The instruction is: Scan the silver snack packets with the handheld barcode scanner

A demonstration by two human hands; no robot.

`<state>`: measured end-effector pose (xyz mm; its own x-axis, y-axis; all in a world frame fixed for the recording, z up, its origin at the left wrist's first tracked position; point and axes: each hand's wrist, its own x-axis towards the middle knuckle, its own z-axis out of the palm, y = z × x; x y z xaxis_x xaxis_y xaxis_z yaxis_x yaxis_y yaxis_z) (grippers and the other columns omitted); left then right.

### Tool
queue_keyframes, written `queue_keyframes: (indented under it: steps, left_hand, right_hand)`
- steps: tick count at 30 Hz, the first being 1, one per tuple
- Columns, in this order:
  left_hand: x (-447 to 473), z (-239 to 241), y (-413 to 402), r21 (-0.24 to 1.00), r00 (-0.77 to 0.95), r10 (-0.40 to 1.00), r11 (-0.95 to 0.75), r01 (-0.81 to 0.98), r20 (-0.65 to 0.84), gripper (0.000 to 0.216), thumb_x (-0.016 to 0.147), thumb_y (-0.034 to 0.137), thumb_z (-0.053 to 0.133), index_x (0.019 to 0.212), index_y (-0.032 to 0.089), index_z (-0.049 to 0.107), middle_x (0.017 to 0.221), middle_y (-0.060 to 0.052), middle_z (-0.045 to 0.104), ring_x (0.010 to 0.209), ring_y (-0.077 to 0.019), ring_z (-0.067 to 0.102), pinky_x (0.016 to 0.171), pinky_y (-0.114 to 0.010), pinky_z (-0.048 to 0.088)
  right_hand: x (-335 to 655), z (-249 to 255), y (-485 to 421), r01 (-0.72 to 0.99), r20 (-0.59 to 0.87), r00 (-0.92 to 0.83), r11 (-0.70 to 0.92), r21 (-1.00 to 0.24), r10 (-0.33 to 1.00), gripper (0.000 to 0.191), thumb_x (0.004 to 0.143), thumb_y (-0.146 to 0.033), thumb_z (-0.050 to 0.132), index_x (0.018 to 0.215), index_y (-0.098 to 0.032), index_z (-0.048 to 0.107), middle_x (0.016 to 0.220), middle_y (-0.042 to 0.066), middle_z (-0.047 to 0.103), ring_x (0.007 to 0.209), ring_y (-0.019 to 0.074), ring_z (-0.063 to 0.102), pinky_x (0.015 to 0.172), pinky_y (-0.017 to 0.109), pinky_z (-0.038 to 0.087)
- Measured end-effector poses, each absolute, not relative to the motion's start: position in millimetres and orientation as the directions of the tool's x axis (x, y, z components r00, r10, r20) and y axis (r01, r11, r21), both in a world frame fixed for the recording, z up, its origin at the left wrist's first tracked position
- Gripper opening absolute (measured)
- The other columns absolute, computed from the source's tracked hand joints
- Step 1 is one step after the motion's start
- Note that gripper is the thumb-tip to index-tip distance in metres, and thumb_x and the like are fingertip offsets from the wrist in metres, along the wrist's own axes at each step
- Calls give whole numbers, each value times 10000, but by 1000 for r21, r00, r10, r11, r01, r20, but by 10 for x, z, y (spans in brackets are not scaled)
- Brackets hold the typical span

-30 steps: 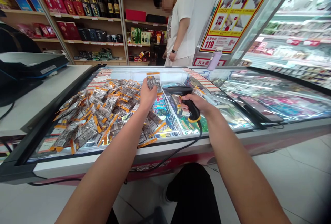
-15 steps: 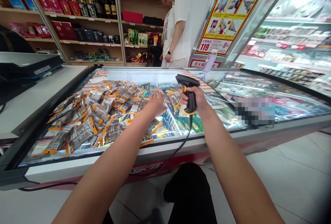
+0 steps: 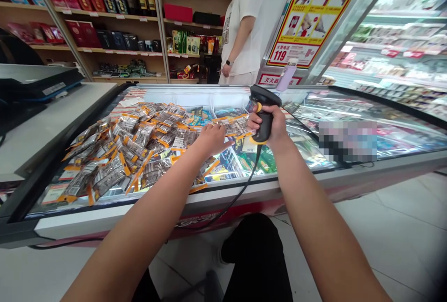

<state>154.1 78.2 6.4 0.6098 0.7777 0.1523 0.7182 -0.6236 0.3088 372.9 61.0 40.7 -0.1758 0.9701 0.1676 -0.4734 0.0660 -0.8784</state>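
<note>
My right hand (image 3: pixel 272 123) is wrapped round the grip of a black and yellow barcode scanner (image 3: pixel 264 120), whose cable (image 3: pixel 249 178) hangs down over the freezer's front edge. To its left, my left hand (image 3: pixel 212 138) is low over the glass, palm down, with the thumb stretched out to the right. It is at the right side of a big heap of clear snack packets (image 3: pixel 139 139) with orange edges. More such packets (image 3: pixel 235 126) lie just beyond its fingers, between it and the scanner. What lies under the left palm is hidden.
The glass-topped chest freezer (image 3: pixel 240 184) runs across in front of me. A scale-like device (image 3: pixel 38 83) stands on the counter at left. A purple bottle (image 3: pixel 286 76) stands at the far edge. Beyond, a person in a white shirt (image 3: pixel 244 27) stands beside the shelves.
The scanner and my right hand have moved slightly up and right. My left hand has gone from bunched fingers to flatter, spread ones. The view has tilted a little.
</note>
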Motion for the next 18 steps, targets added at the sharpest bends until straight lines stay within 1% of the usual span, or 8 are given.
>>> queue_keyframes:
  steps: [3,5,6,9,12,13,15,18]
  left_hand:
    - [1646,51,733,328,655,749,-646,689,100,618,977,517,648,1499,194,579,1716,-208,372,1606,-479,272,1302,-660,134]
    - [1702,66,688,316,655,751,-643,697,82,656,983,533,633,1554,223,541,1755,-192,300,1624,-490,213,1289,-695,131]
    - [1713,81,668,311,655,750,-647,696,94,660,989,537,621,1563,222,536,1751,-197,302,1618,-493,223,1284,-699,142]
    - [1639,163,647,315,606,764,-644,697,222,566,998,487,605,1491,210,600,1648,-215,450,1561,-477,330,1284,-676,156]
    - [1393,271,700,297,436,842,-525,798,317,391,966,355,610,1306,179,690,1469,-237,591,1472,-489,417,1248,-699,190]
    - [1292,302,728,280,393,874,-468,838,285,358,932,324,633,1243,163,705,1413,-251,619,1439,-508,436,1222,-724,209]
    - [1107,351,781,247,345,927,-372,895,149,331,848,305,691,1141,153,721,1327,-261,663,1391,-537,459,1175,-753,252]
    - [954,402,813,226,369,930,-357,906,-9,362,754,307,740,1091,177,746,1295,-252,680,1388,-543,447,1159,-747,275]
  right_hand:
    - [3715,427,587,-520,176,-206,45,-853,963,295,801,-331,751,917,-256,490,585,-78,437,488,111,468,476,252,420]
    - [3689,438,571,-526,170,-194,44,-849,966,296,792,-329,748,916,-256,490,583,-78,431,484,114,451,464,255,412]
    - [3676,441,565,-523,164,-181,47,-851,970,294,785,-332,744,915,-256,492,580,-78,424,480,116,437,458,257,406]
    - [3652,444,558,-501,142,-146,51,-864,979,288,763,-343,735,910,-256,502,578,-75,408,475,123,399,446,264,390]
    - [3653,442,556,-496,139,-146,49,-867,979,289,742,-334,739,904,-247,517,573,-75,405,480,116,390,456,254,389]
    - [3655,441,555,-495,142,-150,50,-868,978,286,739,-330,739,903,-243,521,570,-74,407,482,114,390,458,251,387]
    - [3651,442,551,-481,142,-153,52,-875,978,272,744,-329,729,903,-241,527,569,-70,414,483,117,390,457,252,380]
    - [3628,445,543,-438,123,-152,45,-898,981,255,755,-341,708,904,-247,524,574,-67,413,476,125,385,450,264,367]
